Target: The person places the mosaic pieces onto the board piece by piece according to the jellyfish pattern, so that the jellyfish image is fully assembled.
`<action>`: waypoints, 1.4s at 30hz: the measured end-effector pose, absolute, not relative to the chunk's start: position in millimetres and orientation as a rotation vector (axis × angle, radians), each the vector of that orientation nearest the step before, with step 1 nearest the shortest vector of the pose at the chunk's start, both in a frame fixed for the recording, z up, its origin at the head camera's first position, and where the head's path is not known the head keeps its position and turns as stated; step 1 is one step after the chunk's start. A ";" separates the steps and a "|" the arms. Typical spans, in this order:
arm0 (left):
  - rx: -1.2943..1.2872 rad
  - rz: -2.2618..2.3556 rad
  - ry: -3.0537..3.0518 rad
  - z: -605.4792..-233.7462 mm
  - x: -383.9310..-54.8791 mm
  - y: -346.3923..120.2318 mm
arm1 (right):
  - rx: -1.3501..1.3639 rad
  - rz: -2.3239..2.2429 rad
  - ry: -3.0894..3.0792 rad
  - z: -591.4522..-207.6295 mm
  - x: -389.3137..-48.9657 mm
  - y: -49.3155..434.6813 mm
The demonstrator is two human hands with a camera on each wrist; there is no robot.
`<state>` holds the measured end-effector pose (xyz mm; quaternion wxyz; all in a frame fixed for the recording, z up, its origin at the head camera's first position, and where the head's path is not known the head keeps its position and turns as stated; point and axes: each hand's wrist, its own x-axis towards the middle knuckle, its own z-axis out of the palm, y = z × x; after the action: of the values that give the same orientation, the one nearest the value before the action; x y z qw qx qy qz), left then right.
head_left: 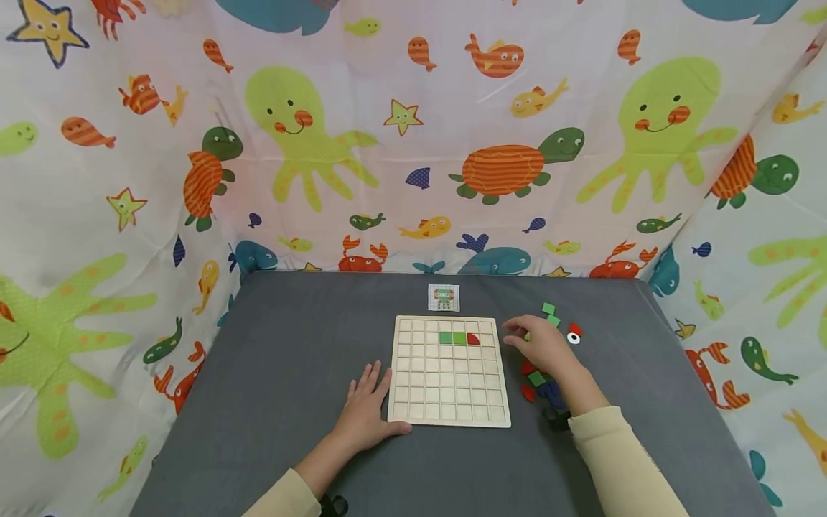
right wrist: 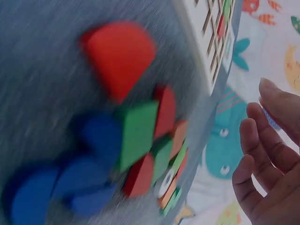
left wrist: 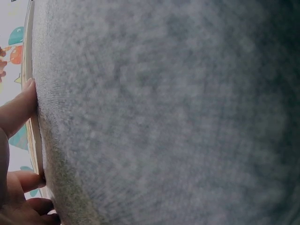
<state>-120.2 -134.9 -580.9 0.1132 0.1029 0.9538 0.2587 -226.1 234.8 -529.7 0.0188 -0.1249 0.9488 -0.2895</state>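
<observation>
A pale wooden grid board (head_left: 446,412) lies in the middle of the table. In its second row sit two green squares (head_left: 452,338) and a red quarter-round piece (head_left: 473,339), side by side. My left hand (head_left: 366,413) rests at the board's left side and lower left corner, fingers spread, touching its edge (left wrist: 33,140). Off the board's right side, my right hand (head_left: 541,348) hovers over the loose pieces. Its fingers (right wrist: 253,136) are loosely bent, with nothing between them in the right wrist view. Below it lie a red quarter-round (right wrist: 122,56), a green square (right wrist: 138,133) and blue rounded pieces (right wrist: 35,197).
A small printed card (head_left: 444,297) lies behind the board. Farther green squares (head_left: 548,308) and a white ring-shaped piece (head_left: 573,338) lie right of the board. A sea-animal curtain (head_left: 388,215) hangs behind the grey table (head_left: 310,323).
</observation>
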 end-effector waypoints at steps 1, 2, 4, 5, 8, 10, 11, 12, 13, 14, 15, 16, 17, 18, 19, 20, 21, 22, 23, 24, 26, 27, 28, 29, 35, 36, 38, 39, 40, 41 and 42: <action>0.303 0.756 2.801 -581.0 -120.8 -134.9 | -0.373 -0.907 2.950 -529.8 -225.3 240.0; 0.303 0.750 2.803 -581.2 -121.2 -134.8 | -0.362 -0.913 2.959 -529.9 -224.8 244.9; 0.304 0.743 2.807 -581.4 -122.2 -134.4 | -0.338 -0.916 2.983 -530.1 -224.0 254.6; 0.307 0.747 2.807 -581.4 -122.4 -134.1 | -0.320 -0.912 2.996 -530.6 -223.7 259.2; 0.305 0.749 2.797 -581.1 -122.8 -133.3 | -0.251 -0.870 3.026 -533.2 -224.4 271.3; 0.305 0.757 2.794 -580.5 -122.3 -133.1 | -0.206 -0.844 3.022 -535.8 -226.0 277.5; 0.301 0.758 2.792 -579.9 -122.3 -133.2 | -0.193 -0.832 3.018 -537.0 -227.0 279.9; 0.298 0.760 2.792 -579.5 -122.2 -133.3 | -0.183 -0.824 3.012 -538.3 -228.3 281.7; 0.297 0.754 2.795 -579.4 -122.1 -133.4 | -0.179 -0.811 3.006 -539.7 -229.7 283.1; 0.299 0.761 2.800 -579.2 -122.0 -133.7 | -0.177 -0.797 2.999 -541.3 -231.3 284.0; 0.297 0.761 2.802 -579.1 -121.9 -133.8 | -0.180 -0.785 2.994 -542.8 -233.0 284.7; 0.299 0.760 2.805 -579.4 -122.1 -133.8 | -0.182 -0.770 2.990 -544.4 -234.6 285.1; 0.297 0.755 2.804 -579.9 -122.2 -133.9 | -0.181 -0.751 2.986 -546.3 -236.1 285.5; 0.299 0.752 2.805 -580.4 -122.1 -134.0 | -0.176 -0.741 2.977 -548.2 -237.7 285.5; 0.301 0.747 2.806 -581.1 -122.1 -134.0 | -0.179 -0.726 2.970 -549.9 -239.1 285.8; 0.301 0.750 2.804 -581.5 -122.1 -134.0 | -0.176 -0.716 2.964 -551.7 -240.4 285.8; 0.300 0.747 2.801 -582.0 -122.0 -133.8 | -0.180 -0.710 2.959 -553.2 -241.5 285.9; 0.305 0.747 2.802 -582.7 -122.0 -133.9 | -0.173 -0.698 2.956 -554.9 -242.4 285.9; 0.305 0.746 2.801 -583.1 -122.0 -133.9 | -0.169 -0.690 2.951 -556.1 -243.0 285.8; 0.307 0.748 2.801 -583.4 -121.8 -133.9 | -0.167 -0.683 2.947 -557.0 -243.6 285.8; 0.309 0.747 2.800 -583.4 -121.9 -134.0 | -0.160 -0.663 2.947 -558.1 -244.0 285.6; 0.310 0.745 2.800 -583.3 -121.8 -134.0 | -0.159 -0.656 2.947 -558.4 -243.9 285.8; 0.312 0.747 2.800 -582.8 -121.8 -133.9 | -0.154 -0.650 2.946 -558.5 -243.6 285.7; 0.309 0.752 2.796 -581.8 -121.8 -133.8 | -0.154 -0.646 2.942 -558.4 -243.3 285.7; 0.319 0.739 2.790 -580.7 -123.1 -133.4 | -0.199 -0.625 2.952 -559.0 -241.4 287.3; 0.320 0.734 2.791 -581.1 -123.1 -133.4 | -0.218 -0.623 2.960 -558.8 -241.0 287.5; 0.323 0.742 2.789 -581.2 -122.5 -133.7 | -0.261 -0.626 2.978 -557.7 -240.1 287.2; 0.319 0.739 2.791 -581.3 -122.2 -133.9 | -0.278 -0.636 2.990 -556.9 -239.8 286.7; 0.318 0.746 2.792 -581.1 -121.9 -134.2 | -0.297 -0.653 2.999 -555.8 -239.2 285.8; 0.311 0.746 2.789 -580.9 -121.6 -134.5 | -0.312 -0.666 3.009 -554.6 -238.7 284.7; 0.310 0.750 2.790 -580.6 -121.3 -134.9 | -0.323 -0.681 3.019 -553.0 -238.3 283.3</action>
<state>-121.3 -134.9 -580.6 0.1176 0.1059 0.9535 0.2565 -238.3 283.3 -553.0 0.0149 -0.1039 0.9701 -0.2189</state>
